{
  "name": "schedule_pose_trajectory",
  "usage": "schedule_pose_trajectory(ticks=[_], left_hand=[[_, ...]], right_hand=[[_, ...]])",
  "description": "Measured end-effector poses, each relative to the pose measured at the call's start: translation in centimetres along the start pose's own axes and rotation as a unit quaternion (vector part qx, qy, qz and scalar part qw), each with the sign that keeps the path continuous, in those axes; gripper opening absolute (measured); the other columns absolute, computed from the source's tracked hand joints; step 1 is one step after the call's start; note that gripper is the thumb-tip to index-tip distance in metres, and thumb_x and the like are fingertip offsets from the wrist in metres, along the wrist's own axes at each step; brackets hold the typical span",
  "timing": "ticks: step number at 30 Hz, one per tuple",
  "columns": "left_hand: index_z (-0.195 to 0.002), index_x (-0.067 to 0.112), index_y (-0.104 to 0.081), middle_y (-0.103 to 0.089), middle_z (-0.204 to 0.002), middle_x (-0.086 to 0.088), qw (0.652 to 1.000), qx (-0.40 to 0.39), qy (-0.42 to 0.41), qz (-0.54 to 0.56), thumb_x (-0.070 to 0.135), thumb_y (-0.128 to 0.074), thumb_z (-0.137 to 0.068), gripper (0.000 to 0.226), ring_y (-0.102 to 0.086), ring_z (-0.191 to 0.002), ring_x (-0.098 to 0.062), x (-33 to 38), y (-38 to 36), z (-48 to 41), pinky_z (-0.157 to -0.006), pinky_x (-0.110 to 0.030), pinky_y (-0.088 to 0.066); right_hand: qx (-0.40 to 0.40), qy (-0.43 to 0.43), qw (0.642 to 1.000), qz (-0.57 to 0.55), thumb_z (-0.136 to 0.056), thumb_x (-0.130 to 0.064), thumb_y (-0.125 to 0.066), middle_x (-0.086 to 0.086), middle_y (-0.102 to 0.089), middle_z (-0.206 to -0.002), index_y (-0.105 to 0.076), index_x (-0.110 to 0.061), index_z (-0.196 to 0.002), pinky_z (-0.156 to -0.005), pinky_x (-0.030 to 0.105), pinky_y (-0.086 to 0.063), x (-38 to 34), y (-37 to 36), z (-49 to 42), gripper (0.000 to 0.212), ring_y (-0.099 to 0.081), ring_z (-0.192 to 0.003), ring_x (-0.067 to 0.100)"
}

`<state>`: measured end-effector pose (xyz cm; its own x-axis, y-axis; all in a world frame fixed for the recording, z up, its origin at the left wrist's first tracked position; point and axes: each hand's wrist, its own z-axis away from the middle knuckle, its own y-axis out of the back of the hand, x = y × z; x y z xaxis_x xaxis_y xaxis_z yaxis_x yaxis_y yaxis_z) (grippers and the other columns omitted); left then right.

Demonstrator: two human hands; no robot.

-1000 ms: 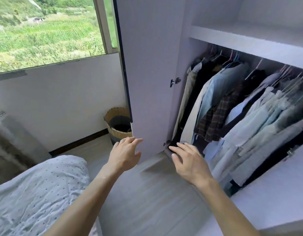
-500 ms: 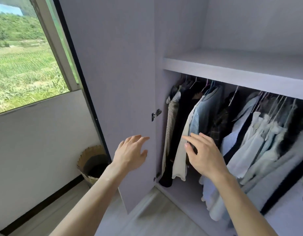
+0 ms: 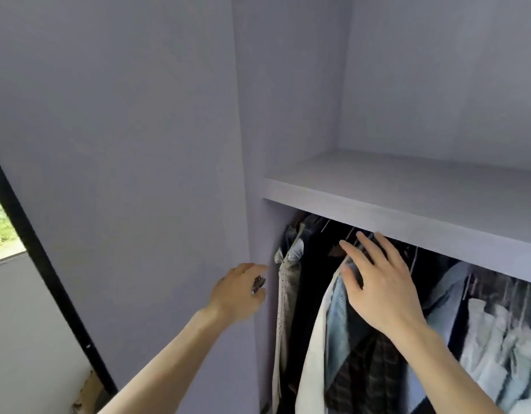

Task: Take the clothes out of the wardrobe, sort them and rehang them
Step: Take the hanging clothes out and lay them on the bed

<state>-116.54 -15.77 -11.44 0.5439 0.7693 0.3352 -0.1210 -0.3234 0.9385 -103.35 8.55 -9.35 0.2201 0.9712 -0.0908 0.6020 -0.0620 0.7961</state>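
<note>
Under the shelf [image 3: 407, 222], in the head view, the clothes [image 3: 497, 339] hang packed on their hangers, from a dotted garment [image 3: 285, 300] at the far left to pale shirts on the right. Our right hand [image 3: 381, 291], fingers spread and grasping nothing, reaches toward the hanger hooks [image 3: 325, 225] above a denim shirt [image 3: 337, 318]. Our left hand [image 3: 237, 294] lies loose and empty by the door hinge [image 3: 258, 283]. We judge that pulling one hanger from so tight a row may drag its neighbours off. Room is scant: the shelf edge sits close above the hooks, the open wardrobe door [image 3: 123, 174] hems the left, and free space lies toward us.
</note>
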Motion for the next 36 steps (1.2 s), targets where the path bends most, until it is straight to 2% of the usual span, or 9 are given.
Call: schedule_pose_trajectory(ticks=[3,7,11,15,19,24,30,32,36], left_hand=[[-0.151,0.034,-0.033,-0.030,-0.158,0.006,1.000,-0.002,0.004,0.016,0.035,-0.049,-0.099,0.054,-0.034,-0.142,-0.020,-0.5,-1.1,-4.1,-0.112,-0.034,-0.035],[-0.154,0.028,-0.028,-0.028,-0.159,-0.002,0.997,-0.041,0.028,0.065,0.036,-0.052,-0.098,0.062,-0.032,-0.143,-0.025,-1.2,-2.9,-9.7,-0.114,-0.038,-0.034],[-0.156,0.023,-0.023,-0.030,-0.157,-0.009,0.988,-0.053,0.052,0.132,0.034,-0.049,-0.100,0.063,-0.040,-0.139,-0.031,-1.3,-5.2,-14.7,-0.108,-0.035,-0.037],[-0.155,0.021,-0.026,-0.034,-0.155,-0.014,0.977,-0.036,0.087,0.192,0.031,-0.044,-0.103,0.056,-0.038,-0.138,-0.033,-1.5,-7.7,-18.8,-0.109,-0.038,-0.037],[-0.155,0.016,-0.024,-0.038,-0.154,-0.015,0.961,-0.035,0.121,0.246,0.028,-0.040,-0.104,0.055,-0.040,-0.138,-0.035,-0.9,-8.8,-21.7,-0.111,-0.040,-0.037],[-0.149,0.011,-0.033,-0.054,-0.138,-0.017,0.953,-0.031,0.132,0.272,0.024,-0.046,-0.100,0.052,-0.054,-0.121,-0.039,-0.3,-9.3,-23.3,-0.099,-0.041,-0.047],[-0.143,0.012,-0.043,-0.063,-0.124,-0.010,0.949,-0.053,0.142,0.275,0.005,-0.054,-0.091,0.054,-0.059,-0.106,-0.025,-0.4,-9.3,-23.4,-0.090,-0.033,-0.050],[-0.142,0.012,-0.043,-0.062,-0.122,-0.007,0.952,-0.054,0.128,0.272,0.006,-0.054,-0.092,0.052,-0.056,-0.101,-0.022,0.0,-9.1,-23.5,-0.084,-0.028,-0.045],[-0.137,0.015,-0.046,-0.059,-0.112,-0.007,0.951,-0.022,0.133,0.279,0.024,-0.046,-0.096,0.042,-0.052,-0.094,-0.027,1.5,-8.9,-23.4,-0.081,-0.033,-0.042]], right_hand=[[0.045,0.004,0.997,0.066,-0.096,-0.045,-0.035,0.008,-0.036,-0.158,-0.044,-0.026,-0.148,-0.119,0.057,-0.016,0.2,-0.6,-3.9,0.056,-0.018,-0.150,0.032],[0.069,-0.019,0.987,0.145,-0.097,-0.048,-0.031,0.008,-0.028,-0.161,-0.030,-0.024,-0.155,-0.119,0.056,0.001,0.6,-2.4,-8.1,0.063,-0.017,-0.151,0.030],[0.165,-0.012,0.966,0.200,-0.100,-0.042,-0.042,0.006,-0.042,-0.154,-0.036,-0.022,-0.153,-0.118,0.056,-0.011,1.8,-5.4,-9.7,0.057,-0.039,-0.140,0.030],[0.240,0.017,0.939,0.246,-0.099,-0.044,-0.046,0.005,-0.048,-0.149,-0.041,-0.024,-0.151,-0.113,0.054,-0.023,2.7,-7.0,-10.2,0.055,-0.047,-0.135,0.030],[0.265,0.026,0.929,0.256,-0.096,-0.046,-0.050,0.005,-0.051,-0.146,-0.046,-0.024,-0.148,-0.109,0.055,-0.027,3.1,-7.6,-10.5,0.056,-0.050,-0.132,0.030],[0.291,0.024,0.922,0.254,-0.092,-0.046,-0.054,0.005,-0.055,-0.142,-0.049,-0.025,-0.145,-0.106,0.055,-0.030,3.1,-8.0,-10.9,0.058,-0.047,-0.131,0.029],[0.301,0.022,0.923,0.239,-0.090,-0.045,-0.055,0.005,-0.057,-0.139,-0.053,-0.024,-0.143,-0.107,0.055,-0.029,2.8,-8.1,-11.1,0.057,-0.051,-0.128,0.029],[0.304,0.018,0.922,0.240,-0.089,-0.045,-0.055,0.004,-0.058,-0.138,-0.054,-0.025,-0.142,-0.108,0.054,-0.029,2.8,-8.1,-11.2,0.056,-0.054,-0.127,0.029],[0.315,0.018,0.919,0.237,-0.089,-0.044,-0.055,0.004,-0.059,-0.137,-0.055,-0.025,-0.141,-0.108,0.053,-0.030,2.8,-8.1,-11.3,0.055,-0.057,-0.125,0.029]])
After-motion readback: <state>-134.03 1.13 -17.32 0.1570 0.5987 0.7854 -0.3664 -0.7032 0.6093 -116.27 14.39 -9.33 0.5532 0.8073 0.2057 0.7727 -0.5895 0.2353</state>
